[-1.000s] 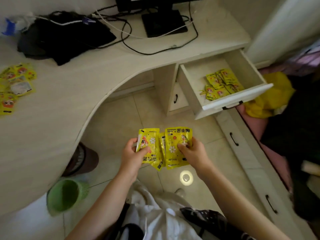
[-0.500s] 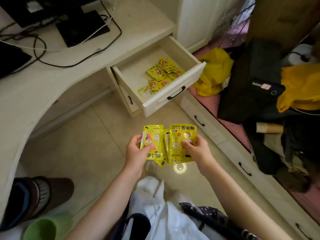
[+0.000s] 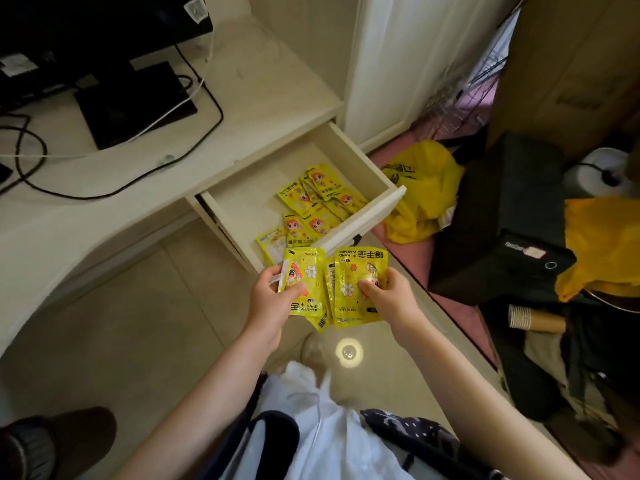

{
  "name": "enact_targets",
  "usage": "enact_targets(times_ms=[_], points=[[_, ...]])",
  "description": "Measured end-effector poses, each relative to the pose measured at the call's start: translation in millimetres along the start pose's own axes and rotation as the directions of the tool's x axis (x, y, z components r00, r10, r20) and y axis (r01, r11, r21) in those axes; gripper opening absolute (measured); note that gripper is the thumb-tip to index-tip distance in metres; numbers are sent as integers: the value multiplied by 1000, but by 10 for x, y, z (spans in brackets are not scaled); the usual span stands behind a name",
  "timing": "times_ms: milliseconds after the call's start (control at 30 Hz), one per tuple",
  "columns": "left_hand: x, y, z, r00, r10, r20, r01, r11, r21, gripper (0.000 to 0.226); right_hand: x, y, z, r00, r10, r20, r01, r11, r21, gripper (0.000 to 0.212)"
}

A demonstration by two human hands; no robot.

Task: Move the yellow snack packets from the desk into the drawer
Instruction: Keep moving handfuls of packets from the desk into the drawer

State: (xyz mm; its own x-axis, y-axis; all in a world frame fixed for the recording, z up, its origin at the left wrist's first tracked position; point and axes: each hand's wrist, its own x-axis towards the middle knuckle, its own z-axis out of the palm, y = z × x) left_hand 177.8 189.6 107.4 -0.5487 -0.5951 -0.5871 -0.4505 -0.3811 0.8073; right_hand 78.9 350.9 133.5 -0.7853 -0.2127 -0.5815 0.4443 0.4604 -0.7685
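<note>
Cream wooden pull-out drawer [image 3: 349, 143] gapes under desk's right corner, yellow foil packets w/ cartoon print [image 3: 320, 206] piled at its front-right. Left hand [image 3: 268, 303] & right hand [image 3: 386, 292] each pinch more packets [image 3: 358, 285], fanned just short of drawer front, prob. for dropping in.

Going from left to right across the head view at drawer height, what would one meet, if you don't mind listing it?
Black cable → monitor base → open drawer → yellow packets in the drawer → yellow plastic bag → black bag.
</note>
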Motion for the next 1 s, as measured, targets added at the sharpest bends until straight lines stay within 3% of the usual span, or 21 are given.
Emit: enact_targets(times_ms=[300, 533, 800, 1000], points=[[686, 428, 256, 996, -72, -58, 69, 996, -62, 38, 828, -530, 34, 999, 23, 38, -22, 999, -44, 25], [1018, 581, 500, 976, -117, -184, 86, 982, -168, 30, 1491, -863, 45, 984, 7, 180, 30, 979, -202, 22], [1331, 598, 837, 884, -291, -366, 97, 880, -466, 23, 2240, -1247, 75, 903, 32, 428, 153, 908, -391, 23], [1708, 556, 818, 855, -368, -366, 126, 831, -542, 25, 2671, -1459, 402, 839, 138, 526, 148, 873, -466, 26]])
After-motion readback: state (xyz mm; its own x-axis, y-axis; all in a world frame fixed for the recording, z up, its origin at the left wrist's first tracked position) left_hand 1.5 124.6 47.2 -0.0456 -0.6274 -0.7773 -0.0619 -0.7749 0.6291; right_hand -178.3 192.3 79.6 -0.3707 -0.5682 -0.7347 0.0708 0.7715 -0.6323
